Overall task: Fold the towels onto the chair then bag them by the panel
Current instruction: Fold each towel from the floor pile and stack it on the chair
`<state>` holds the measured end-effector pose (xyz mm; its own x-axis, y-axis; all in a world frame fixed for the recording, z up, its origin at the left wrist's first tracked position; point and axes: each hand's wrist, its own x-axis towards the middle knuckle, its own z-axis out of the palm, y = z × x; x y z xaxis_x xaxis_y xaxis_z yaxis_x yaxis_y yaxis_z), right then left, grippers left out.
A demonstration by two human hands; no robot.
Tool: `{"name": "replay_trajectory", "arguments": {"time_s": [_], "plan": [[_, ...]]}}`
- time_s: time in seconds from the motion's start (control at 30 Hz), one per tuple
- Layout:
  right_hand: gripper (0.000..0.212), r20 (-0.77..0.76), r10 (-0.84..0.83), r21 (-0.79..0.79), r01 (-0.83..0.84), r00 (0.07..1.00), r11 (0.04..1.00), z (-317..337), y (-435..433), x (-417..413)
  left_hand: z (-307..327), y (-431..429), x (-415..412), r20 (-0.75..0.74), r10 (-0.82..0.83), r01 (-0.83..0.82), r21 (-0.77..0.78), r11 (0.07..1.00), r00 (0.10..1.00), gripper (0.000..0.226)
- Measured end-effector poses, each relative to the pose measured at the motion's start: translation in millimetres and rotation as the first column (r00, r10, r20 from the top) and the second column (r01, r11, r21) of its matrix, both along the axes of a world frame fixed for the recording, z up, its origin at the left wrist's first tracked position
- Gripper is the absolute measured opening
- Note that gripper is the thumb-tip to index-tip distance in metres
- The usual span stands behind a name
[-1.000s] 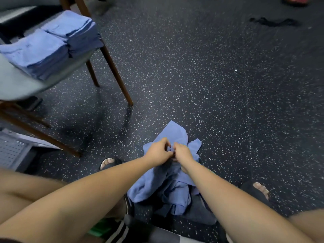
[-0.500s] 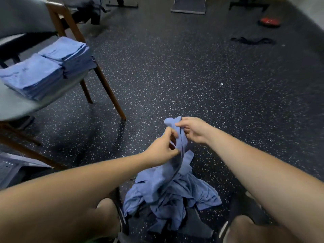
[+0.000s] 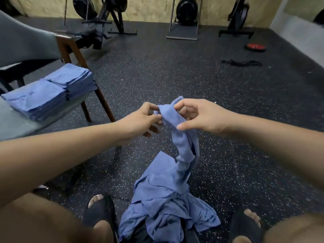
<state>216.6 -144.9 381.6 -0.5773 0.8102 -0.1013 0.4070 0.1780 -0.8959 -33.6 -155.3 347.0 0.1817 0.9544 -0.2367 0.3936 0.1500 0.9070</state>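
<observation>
Below our hands, between our sandals (image 3: 102, 213), a heap of crumpled blue towels (image 3: 166, 206) lies on the speckled floor (image 3: 236, 155). One towel (image 3: 184, 139) rises twisted from the heap. Our left hand (image 3: 140, 120) pinches its top edge in thumb and fingertips. Our right hand (image 3: 199, 116), just beside the left, curls round the same bunch. Left of our hands, two stacks of folded towels (image 3: 50, 92) sit on the chair (image 3: 15, 127). Beyond, exercise machines (image 3: 185, 13) stand by the wall.

No text, label or number seems readable anywhere in this view.
</observation>
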Motion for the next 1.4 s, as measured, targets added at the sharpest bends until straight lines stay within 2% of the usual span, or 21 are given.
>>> {"name": "replay_trajectory", "arguments": {"time_s": [0.17,0.27,0.33,0.4,0.5,0.57,0.7,0.77,0.83,0.9,1.0,1.1,1.17,1.3,1.4], "plan": [[0.047,0.000,0.082,0.066,-0.081,0.997,0.995,28,-20,16,21,10,-2,-0.172,-0.064,0.065,-0.003,0.998,0.983,0.055],[0.051,0.031,0.096,0.089,-0.098,0.995,0.991,35,-25,25,21,15,-1,-0.242,-0.163,0.140,-0.109,0.984,0.957,0.041],[0.053,0.032,0.081,0.091,-0.084,0.996,0.992,36,-26,33,22,15,4,-0.174,-0.206,0.183,-0.137,0.973,0.963,0.021],[0.054,0.028,0.050,0.108,-0.053,0.998,0.993,37,-25,39,29,16,8,-0.030,-0.197,0.191,-0.138,0.972,0.980,0.004],[0.053,0.041,0.049,0.124,-0.054,0.998,0.991,39,-27,48,40,21,9,0.141,-0.115,0.140,-0.183,0.973,0.983,0.006],[0.052,0.060,0.057,0.128,-0.065,0.997,0.990,42,-29,52,43,21,13,0.066,-0.153,0.160,-0.106,0.982,0.986,0.017],[0.054,0.148,0.068,0.167,-0.092,0.987,0.982,45,-36,55,49,15,35,-0.065,-0.414,0.418,0.084,0.904,0.908,0.038],[0.054,0.177,0.069,0.199,-0.104,0.982,0.974,45,-38,55,47,16,42,-0.088,-0.454,0.463,0.139,0.876,0.886,0.035],[0.054,0.193,0.057,0.224,-0.101,0.980,0.969,46,-40,57,46,17,46,-0.092,-0.426,0.436,0.164,0.885,0.900,0.029],[0.055,0.198,0.031,0.252,-0.082,0.980,0.964,48,-41,60,44,18,48,-0.108,-0.388,0.400,0.142,0.905,0.915,0.027],[0.057,0.192,0.000,0.269,-0.053,0.981,0.962,49,-43,64,35,19,52,-0.075,-0.393,0.394,0.002,0.919,0.917,0.025],[0.059,0.184,-0.008,0.275,-0.043,0.983,0.961,49,-45,63,26,16,59,0.039,-0.495,0.496,-0.096,0.863,0.868,0.034],[0.061,0.173,-0.004,0.270,-0.044,0.985,0.962,50,-46,63,24,14,63,0.066,-0.546,0.550,-0.088,0.830,0.835,0.046],[0.065,0.185,0.001,0.263,-0.050,0.983,0.963,50,-45,66,24,16,67,0.139,-0.508,0.520,-0.064,0.852,0.850,0.063],[0.064,0.175,0.004,0.253,-0.049,0.985,0.966,48,-45,68,21,17,67,0.151,-0.534,0.550,-0.087,0.831,0.832,0.062]]}}
